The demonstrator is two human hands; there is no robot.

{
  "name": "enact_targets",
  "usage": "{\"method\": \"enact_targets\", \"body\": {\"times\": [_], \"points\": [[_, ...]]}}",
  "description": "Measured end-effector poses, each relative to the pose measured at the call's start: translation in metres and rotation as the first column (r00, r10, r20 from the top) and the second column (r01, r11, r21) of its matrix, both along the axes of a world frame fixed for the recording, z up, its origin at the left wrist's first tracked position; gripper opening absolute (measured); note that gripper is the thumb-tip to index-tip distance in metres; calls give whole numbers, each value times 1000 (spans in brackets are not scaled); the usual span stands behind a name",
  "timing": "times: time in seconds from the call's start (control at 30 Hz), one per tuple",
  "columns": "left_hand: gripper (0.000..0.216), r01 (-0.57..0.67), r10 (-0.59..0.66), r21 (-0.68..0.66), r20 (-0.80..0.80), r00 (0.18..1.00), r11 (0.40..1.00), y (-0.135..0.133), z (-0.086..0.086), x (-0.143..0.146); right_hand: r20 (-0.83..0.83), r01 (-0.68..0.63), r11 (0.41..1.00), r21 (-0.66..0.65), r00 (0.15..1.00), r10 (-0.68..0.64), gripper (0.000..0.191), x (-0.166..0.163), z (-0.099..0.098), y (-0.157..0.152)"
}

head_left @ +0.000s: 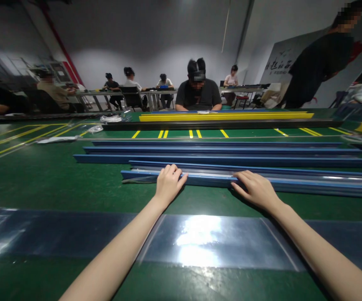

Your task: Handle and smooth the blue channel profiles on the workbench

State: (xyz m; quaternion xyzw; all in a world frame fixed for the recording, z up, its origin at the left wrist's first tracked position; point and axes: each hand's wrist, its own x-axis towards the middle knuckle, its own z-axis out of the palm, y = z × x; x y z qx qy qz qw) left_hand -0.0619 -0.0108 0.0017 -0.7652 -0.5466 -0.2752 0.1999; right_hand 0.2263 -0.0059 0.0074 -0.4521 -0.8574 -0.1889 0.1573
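Note:
A long blue rail [206, 180] lies across the green table [43, 179], nearest of several blue rails. My left hand [168, 184] rests on its near edge close to the rail's left end, fingers curled over the top. My right hand [254, 189] lies on the same rail further right, fingers bent and pressed onto it. A silvery strip [325, 177] runs along the top of this rail. Both forearms reach out over a clear plastic sheet [206, 242].
More blue rails [231, 150] lie parallel behind. A yellow rail [225, 117] and a black rail [218, 124] lie further back. A person [198, 94] sits opposite; another stands at far right [319, 62]. Others sit at far tables.

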Motion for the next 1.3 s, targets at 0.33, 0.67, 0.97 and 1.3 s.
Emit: {"method": "enact_targets", "body": {"times": [0.33, 0.67, 0.97, 1.3], "points": [[30, -34, 31, 35, 79, 996, 999, 3, 0, 0, 22, -53, 991, -121, 998, 56, 33, -29, 17, 0], [27, 3, -12, 89, 98, 995, 996, 7, -2, -1, 33, -81, 967, -240, 995, 92, 31, -81, 28, 8], [33, -28, 24, 33, 102, 995, 999, 4, 5, 1, -27, -78, 946, -315, 997, 74, 28, -97, 23, 6], [35, -91, 107, -315, 33, 994, 945, -2, 35, 2, -116, -138, 920, -366, 988, 102, 26, -94, 21, 7]]}}
